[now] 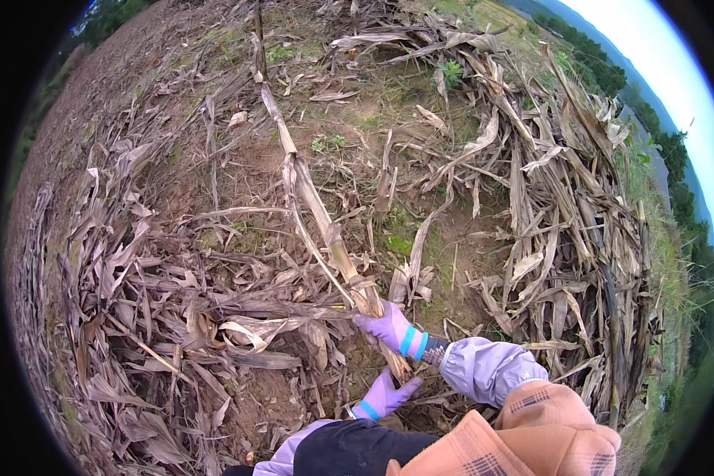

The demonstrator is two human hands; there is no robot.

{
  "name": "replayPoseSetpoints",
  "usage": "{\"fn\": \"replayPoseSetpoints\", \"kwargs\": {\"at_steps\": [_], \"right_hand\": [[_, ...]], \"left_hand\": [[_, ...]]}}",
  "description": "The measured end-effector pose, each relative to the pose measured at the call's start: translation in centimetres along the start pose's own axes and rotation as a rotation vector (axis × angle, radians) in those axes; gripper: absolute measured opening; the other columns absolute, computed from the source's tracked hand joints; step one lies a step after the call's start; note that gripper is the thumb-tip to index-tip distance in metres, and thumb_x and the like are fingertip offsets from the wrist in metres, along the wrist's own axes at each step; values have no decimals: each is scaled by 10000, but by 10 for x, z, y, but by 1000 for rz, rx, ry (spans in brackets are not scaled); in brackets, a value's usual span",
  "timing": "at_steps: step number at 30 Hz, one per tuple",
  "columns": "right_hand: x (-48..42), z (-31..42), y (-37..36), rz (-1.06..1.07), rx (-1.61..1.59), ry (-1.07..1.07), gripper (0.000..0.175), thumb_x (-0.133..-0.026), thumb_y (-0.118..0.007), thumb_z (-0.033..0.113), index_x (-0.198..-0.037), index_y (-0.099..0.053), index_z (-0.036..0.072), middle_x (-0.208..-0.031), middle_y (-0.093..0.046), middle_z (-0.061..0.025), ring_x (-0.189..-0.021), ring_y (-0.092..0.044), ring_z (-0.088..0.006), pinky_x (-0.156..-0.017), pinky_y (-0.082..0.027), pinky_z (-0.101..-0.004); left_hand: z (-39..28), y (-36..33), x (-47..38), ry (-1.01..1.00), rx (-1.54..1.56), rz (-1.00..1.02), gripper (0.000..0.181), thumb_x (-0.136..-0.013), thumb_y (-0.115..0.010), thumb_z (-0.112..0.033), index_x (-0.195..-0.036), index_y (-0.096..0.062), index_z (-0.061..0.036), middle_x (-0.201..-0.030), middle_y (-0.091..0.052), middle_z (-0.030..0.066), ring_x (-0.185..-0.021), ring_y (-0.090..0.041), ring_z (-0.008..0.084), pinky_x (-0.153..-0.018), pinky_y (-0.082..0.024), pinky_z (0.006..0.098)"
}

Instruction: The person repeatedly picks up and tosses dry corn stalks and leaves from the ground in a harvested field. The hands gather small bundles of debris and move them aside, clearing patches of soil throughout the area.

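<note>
My right hand [391,329], in a purple knitted glove with a blue-striped cuff, is closed around a dry corn stalk [318,208] near its lower part. The stalk reaches from close to my body up and to the left across the ground, with dry leaves hanging along it. My left hand [388,394], gloved the same way, is at the stalk's lower end with the thumb spread out; its fingers are partly hidden behind the stalk, so its grip cannot be made out. Purple sleeves cover both forearms.
A long heap of dry corn stalks [571,196] curves along the right. More dry stalks and leaves [154,333] lie at the left. Between them is brown soil with moss and small weeds [450,74]. Trees, a road and hills show at the far right edge.
</note>
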State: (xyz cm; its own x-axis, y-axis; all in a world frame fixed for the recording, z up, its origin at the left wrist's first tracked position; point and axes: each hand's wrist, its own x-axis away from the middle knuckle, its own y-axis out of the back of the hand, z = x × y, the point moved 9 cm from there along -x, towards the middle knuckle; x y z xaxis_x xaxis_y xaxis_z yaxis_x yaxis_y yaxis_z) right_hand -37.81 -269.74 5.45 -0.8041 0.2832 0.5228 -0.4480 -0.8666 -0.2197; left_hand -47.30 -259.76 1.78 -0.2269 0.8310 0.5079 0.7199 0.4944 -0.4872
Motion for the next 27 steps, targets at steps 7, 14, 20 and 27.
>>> {"fn": "replayPoseSetpoints", "kwargs": {"at_steps": [7,14,20,27], "right_hand": [[44,63,102,-318,557,309,642,-801,-733,300,-1256,-496,-86,-1001,-671,-182,-897,-634,-172,-792,-505,-318],[90,189,244,-823,811,460,513,-784,-736,195,-1205,-543,-25,-979,-679,-146,-877,-651,-188,-800,-508,-317],[140,278,390,-1351,1548,192,762,-761,-750,236,-1400,-369,73,-1314,-503,-224,-1103,-581,-362,-923,-484,-408],[89,240,445,-1191,1803,-519,462,-956,-439,163,-1407,-404,252,-1387,-456,-105,-1240,-496,-299,-974,-415,-488]], "left_hand": [[-2,87,19,-71,-87,-280,551,-882,-685,-179,-1305,-413,47,-882,-595,38,-731,-576,89,-635,-478,214],[-17,159,45,-184,-20,-541,364,-923,-613,-169,-1182,-479,49,-863,-616,59,-693,-600,108,-648,-519,237],[14,166,56,-96,-108,-557,321,-929,-593,-155,-1160,-494,44,-832,-614,61,-662,-587,102,-623,-506,238],[20,171,56,-118,-123,-597,320,-928,-593,-152,-1166,-500,41,-844,-607,60,-697,-584,102,-631,-515,245]]}}
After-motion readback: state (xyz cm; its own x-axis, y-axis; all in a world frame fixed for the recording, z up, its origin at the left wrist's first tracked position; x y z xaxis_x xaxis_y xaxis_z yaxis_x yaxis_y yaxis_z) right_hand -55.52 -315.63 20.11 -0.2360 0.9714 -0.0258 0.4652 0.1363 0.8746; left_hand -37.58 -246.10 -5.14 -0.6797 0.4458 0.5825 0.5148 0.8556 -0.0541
